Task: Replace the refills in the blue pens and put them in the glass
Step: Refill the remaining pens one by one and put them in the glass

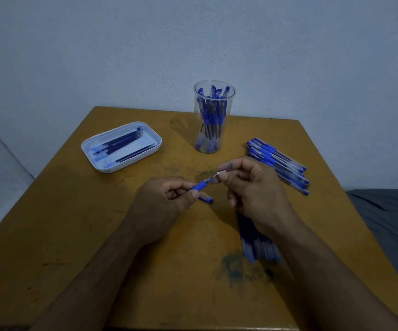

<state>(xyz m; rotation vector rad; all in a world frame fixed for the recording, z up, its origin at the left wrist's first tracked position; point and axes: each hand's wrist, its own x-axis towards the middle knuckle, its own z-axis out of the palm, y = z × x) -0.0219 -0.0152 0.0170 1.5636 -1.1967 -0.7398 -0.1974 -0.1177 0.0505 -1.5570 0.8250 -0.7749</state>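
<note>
- Nearest, under the right forearm: a blurred bundle of blue sticks (259, 242) on the table (97, 235), possibly fresh refills, too smeared to tell; easily swept off by the arm.
- Both hands close together above mid-table. Left hand (162, 199) curled round the pen (200, 186) at its blue grip; right hand (253, 187) pinching the small pale tip piece (221, 173) at the pen's front end.
- Risk here: tip piece slipping from the pinch and rolling off the table, or cross-threading from an angled twist; refill sliding out if the barrel tilts down.
- Just below the left fingers, a blue cap (206, 199) on the table; liable to a knock and roll.
- Farther right, a pile of blue pens (278, 163) lying well apart from the hands; risk of mixing finished with unfinished.
- Far left, a white tray (92, 149) with dark refills; wrong refill picked if old and new mingle.
- Farthest, the glass (213, 139), upright, crowded with pens; tipping possible on a careless drop-in.
</note>
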